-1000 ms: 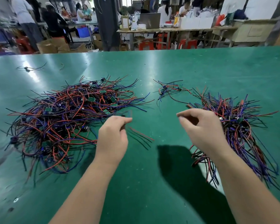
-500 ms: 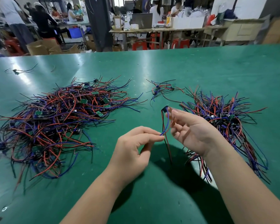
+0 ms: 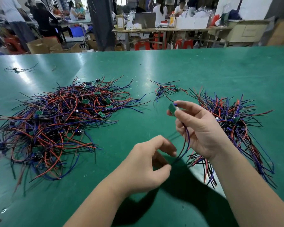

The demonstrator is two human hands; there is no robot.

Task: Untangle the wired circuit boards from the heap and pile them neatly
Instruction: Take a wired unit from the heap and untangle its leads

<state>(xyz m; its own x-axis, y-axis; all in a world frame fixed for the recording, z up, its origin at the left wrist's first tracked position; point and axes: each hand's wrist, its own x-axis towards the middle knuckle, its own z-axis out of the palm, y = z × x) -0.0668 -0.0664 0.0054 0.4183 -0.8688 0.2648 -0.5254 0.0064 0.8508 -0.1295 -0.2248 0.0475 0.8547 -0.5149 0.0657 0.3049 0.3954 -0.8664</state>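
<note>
Head view looks down on a smooth, glossy green worktop [image 3: 203, 71]. Largest on it is the heap [image 3: 59, 122], a broad, loose tangle of thin red, blue and black leads with small green rectangular boards and dark round parts caught in it. Well to the right of the heap lies the pile [image 3: 233, 122], narrower, its leads running more nearly one way. Between the heap and that pile, raised off the worktop, the right hand [image 3: 202, 133] pinches one circuit board [image 3: 171, 109], a small flat green rectangle, between thumb and forefinger. Its trailing wires [image 3: 186, 141] hang in a curve across the palm. Nearer than the heap's right edge, the left hand [image 3: 147, 164] is curled, thumb and forefinger a little apart about the wire ends; blur hides whether they grip. Beyond the heap's right edge sits a small cluster [image 3: 167, 90] of wired boards. Far behind the heap's left side lies one stray wire [image 3: 18, 69].
</note>
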